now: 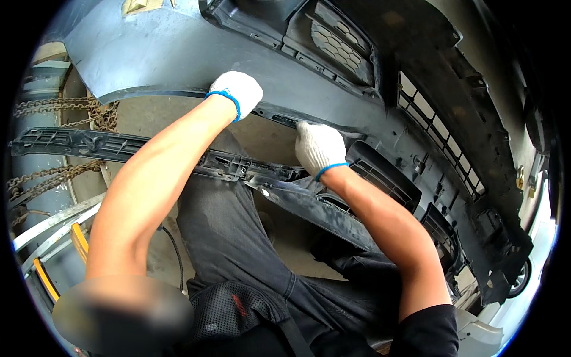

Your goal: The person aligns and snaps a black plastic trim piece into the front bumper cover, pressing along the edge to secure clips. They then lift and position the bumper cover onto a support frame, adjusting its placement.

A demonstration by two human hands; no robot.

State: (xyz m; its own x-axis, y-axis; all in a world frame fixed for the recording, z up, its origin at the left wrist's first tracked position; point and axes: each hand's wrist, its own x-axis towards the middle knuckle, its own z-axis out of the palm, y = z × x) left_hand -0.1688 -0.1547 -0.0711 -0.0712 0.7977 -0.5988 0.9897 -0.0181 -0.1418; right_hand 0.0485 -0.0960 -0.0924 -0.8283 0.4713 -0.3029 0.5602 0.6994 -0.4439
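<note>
A large dark grey car bumper cover (160,65) spans the upper part of the head view, its near edge curving toward me. My left hand (241,94), in a white knit glove with a blue cuff, is closed over that edge; its fingertips are hidden. Farther right along the same edge, my right hand (321,146), gloved alike, is closed with its thumb side against the edge. Its other fingers are mostly out of sight. Below both hands a long black plastic trim piece (77,141) lies across, passing under my left forearm.
A black honeycomb grille (342,47) and a slatted opening (440,131) belong to the dark parts at upper right. Rusty chains (59,107) hang at the left by a grey cylinder. A white metal frame with yellow strips (80,238) stands at lower left. My legs (226,232) are below.
</note>
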